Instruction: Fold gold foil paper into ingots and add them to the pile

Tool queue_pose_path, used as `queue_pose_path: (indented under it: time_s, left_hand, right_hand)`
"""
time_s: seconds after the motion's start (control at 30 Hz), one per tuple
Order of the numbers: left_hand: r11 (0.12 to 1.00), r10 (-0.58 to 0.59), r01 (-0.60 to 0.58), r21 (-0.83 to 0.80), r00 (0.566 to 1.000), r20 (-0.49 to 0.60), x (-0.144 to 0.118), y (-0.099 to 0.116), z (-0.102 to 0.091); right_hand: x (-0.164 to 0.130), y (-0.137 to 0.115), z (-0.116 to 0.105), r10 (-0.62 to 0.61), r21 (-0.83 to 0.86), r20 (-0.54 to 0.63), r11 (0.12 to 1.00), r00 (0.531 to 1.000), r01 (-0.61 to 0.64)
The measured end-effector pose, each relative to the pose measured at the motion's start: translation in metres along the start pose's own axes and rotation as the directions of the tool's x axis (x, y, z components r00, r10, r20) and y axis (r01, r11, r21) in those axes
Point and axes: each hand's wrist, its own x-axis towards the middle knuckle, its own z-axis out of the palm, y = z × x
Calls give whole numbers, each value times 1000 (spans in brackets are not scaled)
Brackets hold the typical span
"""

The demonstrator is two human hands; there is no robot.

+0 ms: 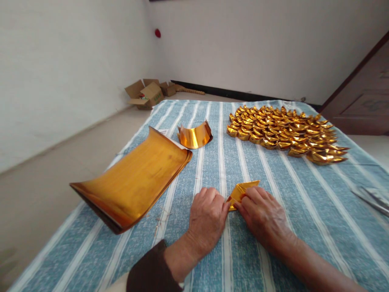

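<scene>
Gold paper piece (242, 191): near centre, on striped cloth (304, 202)
Sheet stack (133, 178): left, curled
Folded ingots (285, 132): far right
Left hand (208, 219) — fingertips closed on piece's left corner
Right hand (264, 215) — fingers pressing its right side

A blue-and-white striped cloth (273, 190) bears a curled gold-foil sheet stack (133, 178), one bent foil strip (194, 136) and many folded gold ingots (285, 132).

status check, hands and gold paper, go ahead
Left hand and right hand both pinch the folded gold sheet on the striped cloth. Nothing in the way.
</scene>
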Motion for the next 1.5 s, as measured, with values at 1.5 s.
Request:
queue_pose_path:
  time_s: [1.5]
  left_hand:
    - [999, -39, 38, 20, 997, 69, 2, 3, -3]
  right_hand:
    - [-8, -6, -6, -94, -114, 152, 987, 984, 112]
